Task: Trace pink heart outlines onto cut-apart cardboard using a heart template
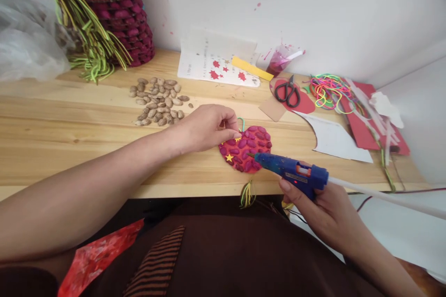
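A red round craft piece [245, 148], covered with dark red shells and small yellow stars, lies near the front edge of the wooden table [69, 125]. My left hand [205, 126] rests at its upper left edge, fingers pinched together on something small I cannot make out. My right hand [327, 211] grips a blue hot glue gun [292, 174] whose nozzle touches the piece's right side. A white glue stick pokes out of the gun's back toward the right. A yellow-green tassel [246, 194] hangs from the piece over the table edge.
A pile of pale shells [158, 100] lies left of the piece. Behind stand a stack of dark red craft pieces with green tassels [111, 14], a plastic bag [24, 41], white paper with red stars [216, 69], scissors [287, 91], coloured elastic cords [327, 90] and red paper scraps [365, 125].
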Motion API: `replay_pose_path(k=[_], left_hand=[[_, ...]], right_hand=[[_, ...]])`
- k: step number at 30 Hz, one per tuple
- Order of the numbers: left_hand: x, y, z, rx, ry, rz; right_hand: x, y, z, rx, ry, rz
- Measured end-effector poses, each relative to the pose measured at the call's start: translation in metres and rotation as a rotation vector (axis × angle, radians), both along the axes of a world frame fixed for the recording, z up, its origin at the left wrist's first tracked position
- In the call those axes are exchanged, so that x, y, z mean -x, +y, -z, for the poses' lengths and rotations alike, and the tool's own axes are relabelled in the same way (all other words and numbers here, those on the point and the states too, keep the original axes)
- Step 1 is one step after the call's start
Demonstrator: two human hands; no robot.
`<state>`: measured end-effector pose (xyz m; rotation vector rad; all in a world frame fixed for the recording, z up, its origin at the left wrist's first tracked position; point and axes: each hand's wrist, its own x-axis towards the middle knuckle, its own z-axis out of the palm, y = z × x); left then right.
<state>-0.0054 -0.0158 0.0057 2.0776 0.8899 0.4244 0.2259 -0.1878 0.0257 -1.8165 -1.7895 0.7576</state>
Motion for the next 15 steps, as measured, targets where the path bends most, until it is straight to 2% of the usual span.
replay_pose_path(k=[6,15], left_hand=[[0.0001,-0.0013,0.0037,-0.047,0.015,0.03],[-0.0023,-0.0045,-0.0009,-0.063,0.066,0.038]], right_hand=[[0.0007,-0.0004,-0.0015,-0.004,0.017,-0.008],[0.0021,0.0019,-0.0048,0.001,-0.124,-0.067]])
